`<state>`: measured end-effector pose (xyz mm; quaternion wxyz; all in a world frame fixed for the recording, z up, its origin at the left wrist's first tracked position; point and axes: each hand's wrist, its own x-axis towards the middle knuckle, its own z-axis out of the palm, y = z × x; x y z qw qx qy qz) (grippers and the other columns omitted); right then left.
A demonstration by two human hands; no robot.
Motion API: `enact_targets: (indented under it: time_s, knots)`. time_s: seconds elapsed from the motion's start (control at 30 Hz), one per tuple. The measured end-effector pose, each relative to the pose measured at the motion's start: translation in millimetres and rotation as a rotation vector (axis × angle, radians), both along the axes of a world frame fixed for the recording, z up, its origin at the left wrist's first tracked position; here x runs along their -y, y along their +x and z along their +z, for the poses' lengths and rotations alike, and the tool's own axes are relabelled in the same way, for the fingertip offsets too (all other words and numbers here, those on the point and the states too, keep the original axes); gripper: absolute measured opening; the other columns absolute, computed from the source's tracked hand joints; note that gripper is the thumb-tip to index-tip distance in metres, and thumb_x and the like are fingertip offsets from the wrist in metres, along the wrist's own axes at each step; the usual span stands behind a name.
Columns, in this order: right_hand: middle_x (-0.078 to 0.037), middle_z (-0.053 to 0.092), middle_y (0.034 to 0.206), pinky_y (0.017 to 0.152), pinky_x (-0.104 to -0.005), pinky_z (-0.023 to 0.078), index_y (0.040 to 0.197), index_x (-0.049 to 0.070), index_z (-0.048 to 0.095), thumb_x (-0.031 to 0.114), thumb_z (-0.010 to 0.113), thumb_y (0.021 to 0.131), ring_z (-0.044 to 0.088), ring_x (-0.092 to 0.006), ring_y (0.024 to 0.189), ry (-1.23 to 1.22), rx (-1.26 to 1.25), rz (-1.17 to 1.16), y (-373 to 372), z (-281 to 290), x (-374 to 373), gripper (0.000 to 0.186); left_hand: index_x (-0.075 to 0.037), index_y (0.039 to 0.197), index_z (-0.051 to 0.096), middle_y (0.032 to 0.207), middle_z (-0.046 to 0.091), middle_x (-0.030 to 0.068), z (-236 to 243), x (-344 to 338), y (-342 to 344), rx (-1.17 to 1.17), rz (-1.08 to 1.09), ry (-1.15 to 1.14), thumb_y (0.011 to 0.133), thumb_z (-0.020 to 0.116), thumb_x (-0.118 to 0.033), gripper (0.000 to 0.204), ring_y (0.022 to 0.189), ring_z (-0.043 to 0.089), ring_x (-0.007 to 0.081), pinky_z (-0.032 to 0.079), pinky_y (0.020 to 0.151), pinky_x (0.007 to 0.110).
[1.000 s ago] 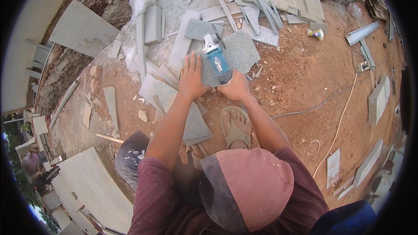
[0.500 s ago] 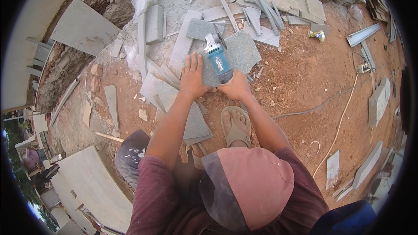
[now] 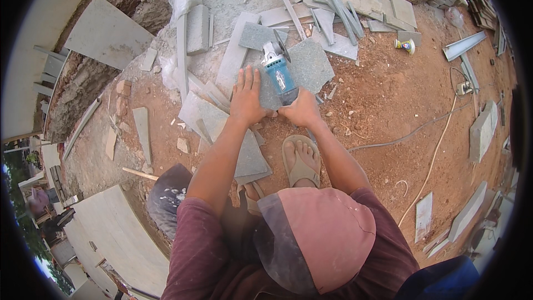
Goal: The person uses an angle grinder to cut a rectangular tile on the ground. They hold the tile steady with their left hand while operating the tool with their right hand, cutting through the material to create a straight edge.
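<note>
My right hand (image 3: 300, 109) is wrapped round the rear end of a blue angle grinder (image 3: 281, 79). The grinder's silver head and upright disc (image 3: 282, 48) are at its far end, over grey stone slabs. To the right of the grinder lies a squarish grey stone slab (image 3: 312, 66); another small slab piece (image 3: 255, 35) lies beyond it. My left hand (image 3: 247, 103) lies flat on the stone beside the grinder, fingers stretched out and thumb pointing toward my right hand. Whether the disc touches the stone cannot be made out.
Stone offcuts and thin strips (image 3: 337, 10) lie beyond the grinder. More slabs (image 3: 251, 158) rest under my left forearm. A grey cable (image 3: 397, 141) crosses the dirt to the right, toward a socket box (image 3: 464, 86). My sandalled foot (image 3: 300, 158) stands close to the slabs.
</note>
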<state>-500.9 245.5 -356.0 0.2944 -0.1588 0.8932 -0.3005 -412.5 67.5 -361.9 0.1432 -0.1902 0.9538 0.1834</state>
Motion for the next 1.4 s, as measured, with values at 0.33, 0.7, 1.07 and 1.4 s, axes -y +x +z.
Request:
enact_targets:
  time_s: [0.33, 0.7, 1.07, 1.4]
  knots:
    - [-0.035, 0.075, 0.111, 0.097, -0.0487, 0.060, 0.115, -0.015, 0.066, 0.035, 0.098, 0.065, 0.075, -0.0469, 0.110, -0.020, 0.018, -0.013, 2, 2, -2, 0.077, -0.004, 0.174, 0.017, 0.183, 0.011, 0.0183, 2, -1, 0, 0.006, 0.003, 0.002, 0.060, 0.103, -0.050, 0.151, 0.169, 0.009, 0.0384, 0.024, 0.134, 0.057]
    - [-0.035, 0.075, 0.113, 0.096, -0.0491, 0.059, 0.116, -0.016, 0.065, 0.045, 0.101, 0.066, 0.075, -0.0469, 0.112, 0.019, 0.001, 0.008, 7, 7, -5, 0.087, -0.004, 0.174, 0.017, 0.183, 0.011, 0.0187, -2, 0, -1, 0.007, 0.001, 0.001, 0.060, 0.103, -0.050, 0.150, 0.169, 0.008, 0.0388, 0.024, 0.134, 0.059]
    - [-0.036, 0.074, 0.113, 0.097, -0.0494, 0.059, 0.118, -0.016, 0.065, 0.042, 0.098, 0.068, 0.074, -0.0480, 0.112, -0.001, -0.007, 0.006, 11, -1, -13, 0.083, -0.004, 0.174, 0.016, 0.183, 0.011, 0.0194, 1, -2, 0, 0.002, 0.007, 0.014, 0.061, 0.103, -0.051, 0.151, 0.169, 0.008, 0.0398, 0.025, 0.133, 0.060]
    - [-0.035, 0.074, 0.114, 0.098, -0.0501, 0.059, 0.118, -0.014, 0.065, 0.037, 0.094, 0.069, 0.074, -0.0479, 0.112, 0.025, 0.005, 0.003, 14, -1, -18, 0.076, -0.004, 0.175, 0.016, 0.183, 0.010, 0.0198, 1, -2, -1, 0.009, -0.002, 0.004, 0.060, 0.102, -0.054, 0.152, 0.170, 0.007, 0.0393, 0.024, 0.133, 0.059]
